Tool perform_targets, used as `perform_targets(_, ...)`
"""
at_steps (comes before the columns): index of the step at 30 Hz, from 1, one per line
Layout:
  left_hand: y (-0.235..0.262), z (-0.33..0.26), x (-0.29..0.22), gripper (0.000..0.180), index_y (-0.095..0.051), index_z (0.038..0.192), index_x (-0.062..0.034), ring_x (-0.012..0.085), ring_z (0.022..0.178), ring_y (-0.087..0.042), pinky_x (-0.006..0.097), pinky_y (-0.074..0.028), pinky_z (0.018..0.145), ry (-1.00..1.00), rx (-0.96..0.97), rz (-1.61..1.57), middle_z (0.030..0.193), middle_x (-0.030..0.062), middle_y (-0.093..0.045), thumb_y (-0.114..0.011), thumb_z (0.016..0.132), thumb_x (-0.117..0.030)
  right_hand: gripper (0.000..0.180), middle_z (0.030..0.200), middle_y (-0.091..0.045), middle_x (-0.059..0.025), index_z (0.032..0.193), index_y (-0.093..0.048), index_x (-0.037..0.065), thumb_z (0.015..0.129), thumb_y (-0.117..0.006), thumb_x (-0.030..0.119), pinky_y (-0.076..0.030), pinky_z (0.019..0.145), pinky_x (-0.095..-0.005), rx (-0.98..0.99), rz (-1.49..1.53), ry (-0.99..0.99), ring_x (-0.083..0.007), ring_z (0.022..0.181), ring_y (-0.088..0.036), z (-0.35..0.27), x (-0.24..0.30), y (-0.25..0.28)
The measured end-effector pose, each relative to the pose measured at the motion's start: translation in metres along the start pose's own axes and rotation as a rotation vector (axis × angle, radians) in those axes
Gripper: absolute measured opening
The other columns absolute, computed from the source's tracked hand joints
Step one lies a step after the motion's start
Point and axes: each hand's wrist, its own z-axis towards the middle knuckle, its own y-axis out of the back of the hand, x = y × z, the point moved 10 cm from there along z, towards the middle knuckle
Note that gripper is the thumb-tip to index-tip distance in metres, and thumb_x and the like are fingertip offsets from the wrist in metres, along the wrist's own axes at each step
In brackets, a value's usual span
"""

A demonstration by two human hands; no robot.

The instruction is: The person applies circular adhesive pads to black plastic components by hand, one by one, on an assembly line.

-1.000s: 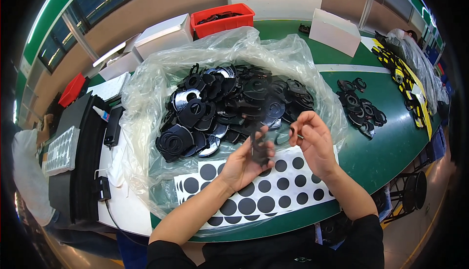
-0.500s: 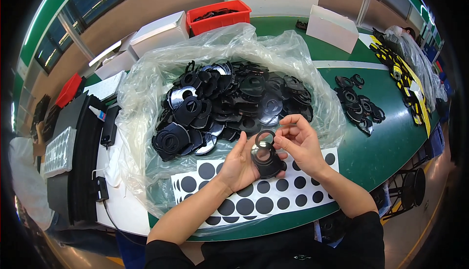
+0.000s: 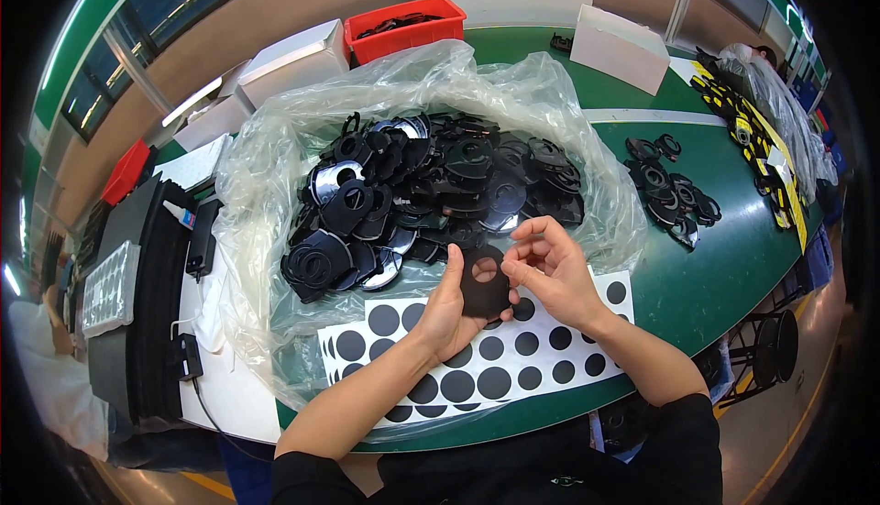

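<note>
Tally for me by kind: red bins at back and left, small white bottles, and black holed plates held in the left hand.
Red bins: 2
Small white bottle: 1
Black holed plate in left hand: 1
Total: 4

held part (image 3: 486, 298): matt | piled parts (image 3: 442, 184): glossy plastic | bag (image 3: 246, 257): crinkled plastic | tabletop (image 3: 683, 294): glossy

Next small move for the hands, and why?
Probably have the right hand steady the holed black part by its right edge: the left hand holds it, and the right hand is close to that edge, contact unclear.
</note>
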Motion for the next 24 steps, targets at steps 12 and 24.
perform_targets(12, 0.0051, 0.0010, 0.0010, 0.066, -0.051, 0.101, -0.0069, 0.0232, 0.085, -0.057, 0.037, -0.047, 0.069, -0.001, -0.063, 0.037, 0.095, 0.0095, -0.056, -0.019, 0.093, -0.064, 0.026, 0.084, -0.058, -0.0073, 0.104, -0.042, 0.002, 0.086, -0.061, 0.000, -0.047, 0.056, -0.0207, 0.003, -0.068, -0.023, -0.0094, 0.064, -0.057, 0.0011, -0.0047, -0.0003)
perform_targets(24, 0.0039, 0.0003, 0.0004, 0.067, -0.052, 0.104, -0.0069, 0.0218, 0.086, -0.056, 0.036, -0.047, 0.071, -0.002, -0.051, 0.035, 0.093, 0.0100, -0.056, -0.016, 0.094, -0.063, 0.021, 0.083, -0.057, -0.0046, 0.100, -0.046, 0.002, 0.086, -0.062, 0.002, -0.047, 0.055, -0.0196, -0.004, -0.086, 0.019, -0.0065, 0.062, -0.055, 0.0020, -0.0031, 0.0005)
